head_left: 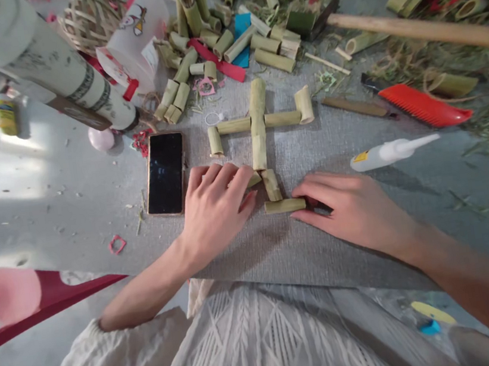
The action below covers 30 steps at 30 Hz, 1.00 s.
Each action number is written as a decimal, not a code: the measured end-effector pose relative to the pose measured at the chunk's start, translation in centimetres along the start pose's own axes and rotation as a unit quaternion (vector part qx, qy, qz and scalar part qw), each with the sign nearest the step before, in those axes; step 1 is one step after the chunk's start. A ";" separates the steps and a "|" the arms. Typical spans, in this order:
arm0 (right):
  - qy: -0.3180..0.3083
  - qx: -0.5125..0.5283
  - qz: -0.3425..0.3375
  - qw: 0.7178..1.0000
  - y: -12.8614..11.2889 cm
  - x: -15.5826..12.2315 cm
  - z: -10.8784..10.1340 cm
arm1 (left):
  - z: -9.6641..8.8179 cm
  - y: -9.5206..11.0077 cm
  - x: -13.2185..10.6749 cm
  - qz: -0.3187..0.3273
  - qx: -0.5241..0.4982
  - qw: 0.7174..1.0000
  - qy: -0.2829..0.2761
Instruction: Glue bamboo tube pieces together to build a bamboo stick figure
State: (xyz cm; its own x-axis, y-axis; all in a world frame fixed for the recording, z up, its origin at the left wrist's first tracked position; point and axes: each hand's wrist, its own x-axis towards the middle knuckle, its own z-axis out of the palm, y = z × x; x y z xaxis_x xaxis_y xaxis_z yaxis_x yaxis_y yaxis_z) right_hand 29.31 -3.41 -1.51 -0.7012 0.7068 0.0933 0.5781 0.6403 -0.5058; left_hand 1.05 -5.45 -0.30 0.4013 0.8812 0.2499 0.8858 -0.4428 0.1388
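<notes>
Your bamboo figure (pixel 257 126) lies flat to the right of the phone (pixel 164 174). Its pieces look light and stiff, probably smooth enough to roll, and the joints are likely its fragile spots; the central stem (pixel 259 148) seems the safest hold. Your right hand (pixel 353 202), farther right of the phone, pinches the end of the short bottom piece (pixel 284 205). Your left hand (pixel 217 201) arches palm down just beside the phone, over a half-hidden piece (pixel 253 179) (whether it grips, I cannot tell).
</notes>
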 end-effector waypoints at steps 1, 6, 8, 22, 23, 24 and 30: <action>-0.002 -0.002 -0.002 1.000 0.0 0.0 0.0 | 0.1 0.0 0.0 -0.004 0.003 1.000 0.002; -0.004 -0.005 -0.006 1.000 0.1 0.1 0.0 | 0.1 -0.2 -0.2 -0.011 0.015 1.000 0.007; -0.003 -0.007 -0.006 1.000 0.2 0.1 0.0 | 0.1 -0.2 -0.2 -0.013 0.019 1.000 0.010; 0.000 -0.001 -0.003 1.000 0.1 0.1 -0.1 | 0.0 -0.1 0.0 -0.021 0.018 1.000 0.005; 0.000 -0.002 -0.004 1.000 0.1 0.1 -0.2 | 0.0 -0.1 0.0 -0.020 0.018 1.000 0.005; 0.000 -0.004 -0.005 1.000 0.1 0.1 -0.2 | 0.0 -0.2 0.0 -0.019 0.018 1.000 0.004; 0.007 -0.017 -0.010 1.000 -0.1 0.2 -0.2 | 0.3 -0.2 -0.1 -0.025 0.017 1.000 0.007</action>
State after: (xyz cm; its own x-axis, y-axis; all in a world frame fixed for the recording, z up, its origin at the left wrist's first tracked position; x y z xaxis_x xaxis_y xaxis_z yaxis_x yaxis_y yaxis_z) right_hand 29.22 -3.25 -1.32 -0.7075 0.6972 0.1152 0.5774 0.6643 -0.4747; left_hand 0.91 -5.37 -0.63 0.3529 0.8995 0.2577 0.9122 -0.3921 0.1191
